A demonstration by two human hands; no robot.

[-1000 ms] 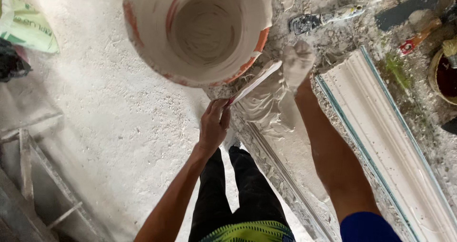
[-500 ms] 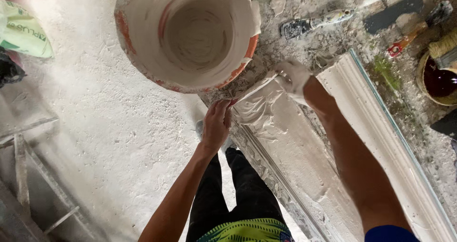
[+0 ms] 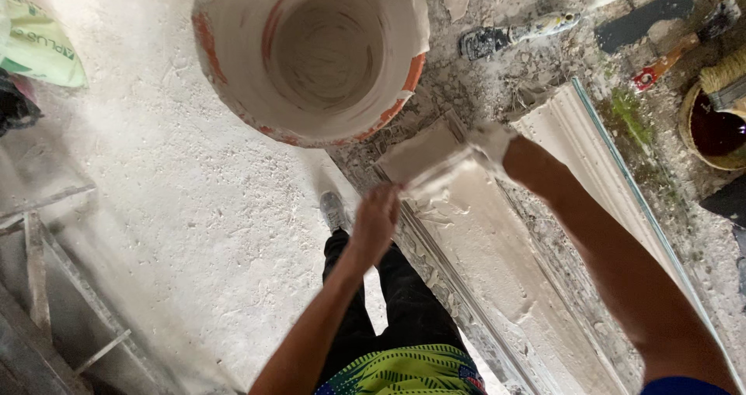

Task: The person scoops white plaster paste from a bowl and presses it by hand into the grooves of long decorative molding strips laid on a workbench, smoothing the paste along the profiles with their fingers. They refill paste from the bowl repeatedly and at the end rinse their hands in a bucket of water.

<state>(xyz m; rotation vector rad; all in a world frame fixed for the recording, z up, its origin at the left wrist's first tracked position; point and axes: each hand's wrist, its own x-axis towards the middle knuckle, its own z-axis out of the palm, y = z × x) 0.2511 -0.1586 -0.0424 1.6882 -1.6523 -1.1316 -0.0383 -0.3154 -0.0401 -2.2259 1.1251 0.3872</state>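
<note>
A long mould (image 3: 497, 278) filled with wet white plaster runs from the middle to the lower right. Across its far end lies a flat, plaster-coated scraper blade (image 3: 435, 169), blurred by motion. My left hand (image 3: 377, 220) holds the blade's near end at the mould's left edge. My right hand (image 3: 489, 142), caked in plaster, grips the blade's far end. Just beyond both hands stands a big plaster-smeared orange bucket (image 3: 233, 92), empty inside.
A white cornice moulding (image 3: 579, 142) lies to the right of the mould. Beyond it are a plastered brush (image 3: 513, 36), a red-handled tool (image 3: 660, 64) and a bowl of dark liquid (image 3: 715, 131). A green bag (image 3: 39, 49) and a wooden frame (image 3: 47, 286) lie left.
Both hands and the blade have shifted a little toward me along the mould. The blade lies flatter over the plaster than before.
</note>
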